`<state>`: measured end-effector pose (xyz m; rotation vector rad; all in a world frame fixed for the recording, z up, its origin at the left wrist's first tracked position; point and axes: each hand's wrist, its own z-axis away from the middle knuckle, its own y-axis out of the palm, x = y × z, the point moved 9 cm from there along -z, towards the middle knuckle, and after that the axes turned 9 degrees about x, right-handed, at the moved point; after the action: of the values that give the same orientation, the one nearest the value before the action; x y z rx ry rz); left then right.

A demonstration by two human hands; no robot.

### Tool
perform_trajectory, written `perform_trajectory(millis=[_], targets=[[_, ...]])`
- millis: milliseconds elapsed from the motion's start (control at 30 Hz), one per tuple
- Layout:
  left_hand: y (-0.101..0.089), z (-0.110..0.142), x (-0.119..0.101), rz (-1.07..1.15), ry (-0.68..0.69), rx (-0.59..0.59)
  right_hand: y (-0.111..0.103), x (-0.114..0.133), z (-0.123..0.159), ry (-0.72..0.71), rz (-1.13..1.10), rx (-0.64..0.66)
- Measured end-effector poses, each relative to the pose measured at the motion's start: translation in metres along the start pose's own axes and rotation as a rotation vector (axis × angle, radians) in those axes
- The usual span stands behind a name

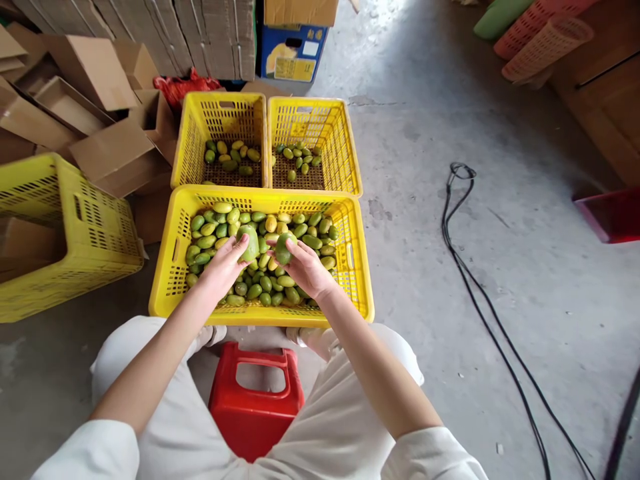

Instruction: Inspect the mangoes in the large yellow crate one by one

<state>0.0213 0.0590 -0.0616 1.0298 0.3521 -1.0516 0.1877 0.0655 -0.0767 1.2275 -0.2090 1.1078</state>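
Observation:
My left hand [226, 267] is closed around a green mango [248, 243], with the thumb along its near side. A second, rounder green mango [285, 248] sits in my right hand [307, 267], the thumb pressed on it. Both hands are above the front yellow crate [361, 293], a little apart from each other. Many green and yellowish mangoes [285, 282] lie loose inside that crate. Behind it stand the back left crate [179, 143] and the back right crate [345, 153], each with several smaller-looking mangoes on the bottom.
A red plastic stool [255, 413] is between my legs. Another yellow crate [100, 227] stands at the left, near a heap of cardboard boxes [90, 73]. A blue carton [293, 53] is at the back. Black cable [470, 277] runs across the floor at the right.

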Motion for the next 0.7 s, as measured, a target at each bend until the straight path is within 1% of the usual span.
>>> perform_trajectory(millis=[67, 133, 200, 333, 433, 567, 700], targets=[[-0.002, 0.001, -0.002, -0.029, 0.007, -0.033, 0.002, -0.003, 0.000, 0.039, 0.020, 0.024], [0.002, 0.001, -0.003, -0.042, 0.015, -0.030, -0.002, -0.005, 0.000, 0.051, 0.021, -0.005], [0.006, 0.002, -0.003, -0.049, 0.019, -0.022, -0.007, -0.005, -0.001, 0.044, 0.022, -0.045], [0.008, 0.001, -0.003, -0.037, 0.013, -0.027, -0.004, -0.008, -0.004, 0.036, 0.017, 0.005], [0.006, -0.001, -0.002, 0.012, 0.013, -0.028, -0.006, -0.008, -0.006, 0.012, -0.012, -0.010], [0.007, -0.003, -0.003, 0.019, -0.001, 0.018, -0.008, -0.009, -0.006, 0.043, -0.030, -0.015], [0.010, -0.003, -0.002, -0.028, -0.017, 0.088, -0.004, -0.002, -0.003, 0.015, -0.007, 0.006]])
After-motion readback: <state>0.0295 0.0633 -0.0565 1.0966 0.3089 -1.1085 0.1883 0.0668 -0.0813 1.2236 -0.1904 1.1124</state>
